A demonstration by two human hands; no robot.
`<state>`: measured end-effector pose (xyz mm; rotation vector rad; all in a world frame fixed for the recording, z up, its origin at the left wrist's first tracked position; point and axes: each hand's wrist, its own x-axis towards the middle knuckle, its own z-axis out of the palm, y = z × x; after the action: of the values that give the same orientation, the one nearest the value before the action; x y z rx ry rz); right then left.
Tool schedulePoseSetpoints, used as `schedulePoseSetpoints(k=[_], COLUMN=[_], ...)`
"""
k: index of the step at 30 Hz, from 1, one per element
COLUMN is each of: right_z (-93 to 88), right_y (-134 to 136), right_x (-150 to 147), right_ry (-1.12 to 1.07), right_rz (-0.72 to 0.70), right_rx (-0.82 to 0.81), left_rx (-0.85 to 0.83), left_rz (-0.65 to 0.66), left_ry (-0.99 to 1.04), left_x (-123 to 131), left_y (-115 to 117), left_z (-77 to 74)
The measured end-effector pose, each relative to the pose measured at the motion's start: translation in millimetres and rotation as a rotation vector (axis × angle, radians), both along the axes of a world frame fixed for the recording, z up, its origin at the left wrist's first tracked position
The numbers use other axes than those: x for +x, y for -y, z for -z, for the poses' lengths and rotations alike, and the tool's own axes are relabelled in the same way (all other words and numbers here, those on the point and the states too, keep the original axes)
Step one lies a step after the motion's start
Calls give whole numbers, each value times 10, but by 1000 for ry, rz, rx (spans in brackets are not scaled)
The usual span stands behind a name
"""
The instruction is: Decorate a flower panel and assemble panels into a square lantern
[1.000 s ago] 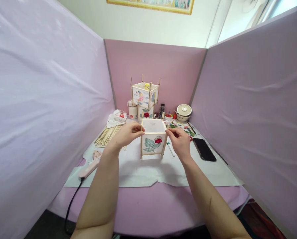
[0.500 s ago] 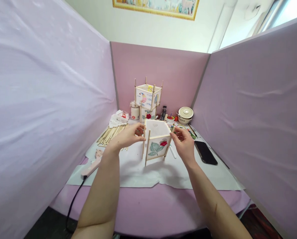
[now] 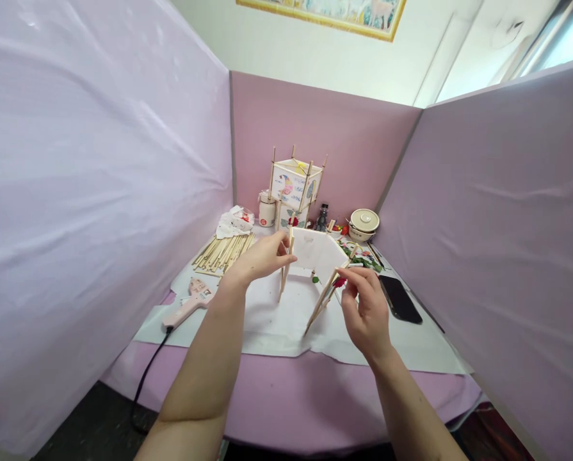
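Observation:
Between my hands stands a paper lantern frame (image 3: 315, 251) of white panels edged with thin wooden sticks, its front side open. My left hand (image 3: 267, 253) pinches the upright stick at its left edge. My right hand (image 3: 367, 304) grips the top of the front panel (image 3: 321, 302), which is swung outward and seen nearly edge-on. Part of a red flower shows beside the right fingers. Behind the frame, a finished-looking two-tier lantern (image 3: 290, 182) with painted panels stands upright.
At left lie a pink glue gun (image 3: 190, 307) with a black cord and a pile of wooden sticks (image 3: 225, 251). A black phone (image 3: 400, 299) lies at right. Along the back are a plastic bag (image 3: 235, 222), a white jar (image 3: 267, 211) and a lidded pot (image 3: 363, 221).
The front panel has swung away from the left stick, toward the right, with my right hand on it. My left hand stays on the left edge. The whole view has shifted slightly.

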<state>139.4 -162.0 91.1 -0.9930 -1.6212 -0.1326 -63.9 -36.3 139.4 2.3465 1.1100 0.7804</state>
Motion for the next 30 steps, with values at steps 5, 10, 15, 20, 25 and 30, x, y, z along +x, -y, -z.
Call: schedulePoseSetpoints(k=[5, 10, 15, 20, 25, 30], right_z=[69, 20, -4, 42, 123, 253], right_y=[16, -248, -489, -492, -414, -379], right_x=[-82, -163, -183, -282, -351, -350], right_ry=[44, 30, 52, 13, -92, -128], right_rz=[-33, 20, 134, 147, 129, 104], right_rx=[-66, -150, -93, -90, -73, -36], left_rx=[65, 17, -78, -94, -73, -42], left_rz=[33, 119, 209, 244, 236, 166], left_ry=[71, 62, 42, 72, 55, 20], left_x=[40, 47, 87, 207, 284, 327], left_y=[6, 59, 133, 152, 186, 202], left_z=[-6, -48, -77, -37, -45, -40])
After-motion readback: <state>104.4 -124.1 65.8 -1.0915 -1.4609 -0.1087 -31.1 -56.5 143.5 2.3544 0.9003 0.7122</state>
